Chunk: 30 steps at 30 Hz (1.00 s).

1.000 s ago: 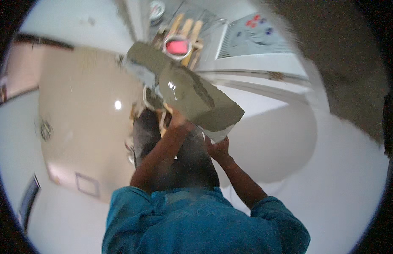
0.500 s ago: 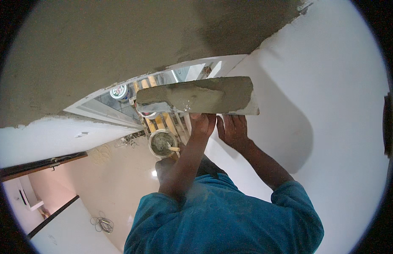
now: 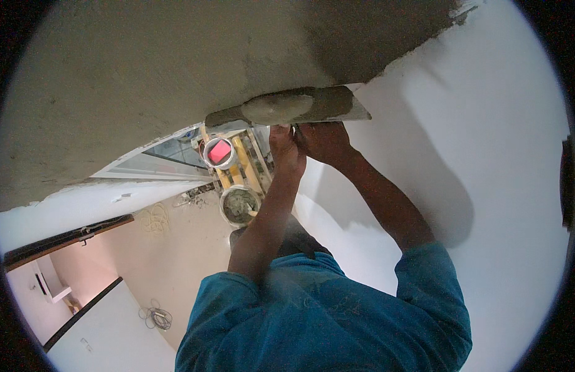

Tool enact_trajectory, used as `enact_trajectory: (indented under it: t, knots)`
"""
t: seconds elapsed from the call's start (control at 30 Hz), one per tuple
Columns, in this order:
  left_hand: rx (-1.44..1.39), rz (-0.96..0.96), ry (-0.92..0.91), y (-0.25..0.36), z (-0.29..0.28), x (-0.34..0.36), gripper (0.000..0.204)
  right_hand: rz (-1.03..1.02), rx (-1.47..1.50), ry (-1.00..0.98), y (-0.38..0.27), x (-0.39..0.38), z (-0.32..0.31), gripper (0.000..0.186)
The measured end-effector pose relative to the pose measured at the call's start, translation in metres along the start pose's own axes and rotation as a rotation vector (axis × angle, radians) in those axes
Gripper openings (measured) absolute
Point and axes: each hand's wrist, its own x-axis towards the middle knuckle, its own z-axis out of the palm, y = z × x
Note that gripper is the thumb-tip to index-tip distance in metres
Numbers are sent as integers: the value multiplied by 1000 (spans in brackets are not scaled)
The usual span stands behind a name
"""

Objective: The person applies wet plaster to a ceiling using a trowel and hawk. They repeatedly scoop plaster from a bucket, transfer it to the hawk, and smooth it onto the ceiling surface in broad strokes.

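at the near edge of the grey plaster (image 3: 176, 68), far in the scene, we hold the long trowel (image 3: 360, 112) from beneath, left hand (image 3: 286, 146) and right hand (image 3: 324, 141) side by side and closed on it, though the blade hides how our fingers wrap. wet mortar (image 3: 278, 107) covers most of the blade, with bare metal at its right end. to the left of our hands stand a bucket (image 3: 207, 150) with a pink block (image 3: 219, 151) and, nearer, a mortar bucket (image 3: 222, 208).

The person wears a teal-blue shirt (image 3: 337, 322) with short, loose sleeves (image 3: 431, 273), faint pale smudges (image 3: 346, 304) and dark trousers (image 3: 294, 240).
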Motion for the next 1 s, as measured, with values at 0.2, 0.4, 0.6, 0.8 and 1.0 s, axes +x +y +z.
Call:
enact_trajectory:
  t: [0.2, 0.4, 0.6, 0.8, 1.0]
  knots:
    - [238, 51, -127, 31, 43, -1, 28, 152, 174, -154, 6, 36, -51, 39]
    - [600, -15, -138, 81, 46, -25, 57, -39, -174, 189, 8, 57, -112, 39]
    - [654, -87, -69, 132, -1, -45, 32, -39, -161, 255, 21, 79, -176, 43]
    - [697, -132, -12, 157, -39, -58, 32, 89, 17, 260, 16, 99, -244, 48]
    - [753, -179, 117, 185, -97, -88, 41, 56, 39, 589, 7, 71, -254, 49]
